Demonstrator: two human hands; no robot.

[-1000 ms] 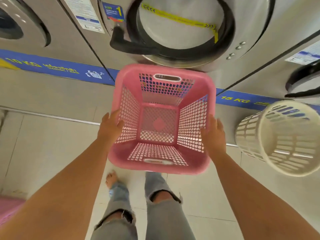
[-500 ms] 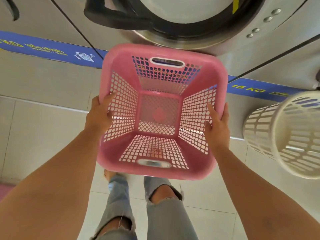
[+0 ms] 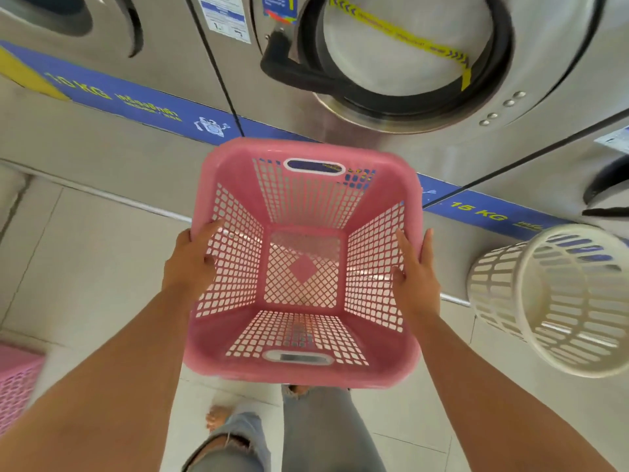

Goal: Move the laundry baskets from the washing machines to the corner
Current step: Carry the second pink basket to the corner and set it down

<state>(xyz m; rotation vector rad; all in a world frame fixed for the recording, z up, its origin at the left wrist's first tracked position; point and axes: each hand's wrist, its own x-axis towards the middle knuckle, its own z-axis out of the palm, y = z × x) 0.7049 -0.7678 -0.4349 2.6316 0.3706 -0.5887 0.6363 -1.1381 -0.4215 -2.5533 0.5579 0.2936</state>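
We have the pink basket (image 3: 303,264) in the air in front of the washer (image 3: 401,63), both hands clamped on it. Left hand (image 3: 189,264) grips the left rim, thumb inside the mesh wall, fingers wrapped outside. Right hand (image 3: 417,272) mirrors it on the right rim. We hold the side rims, not the two cut-out handles at front and back, probably because the sides sit closer to our arms and keep the basket level. It is empty, open side up, so it should be light and a rim pinch looks like enough. It sits above our knees, clear of the floor (image 3: 85,253), just in front of the washer's round door. White basket (image 3: 558,298) is to the right, near the machine base, tilted in this view with its mouth toward us; we cannot tell whether it stands or leans. Another pink basket corner (image 3: 17,379) shows at the far left edge, on the floor. Judgement: we are at the carry step for the first basket, and the white one is not yet moved. Corner is not in view, so we cannot say which way to turn. Risk: basket blocks our view of our feet, so watch for tripping on the left-edge basket.
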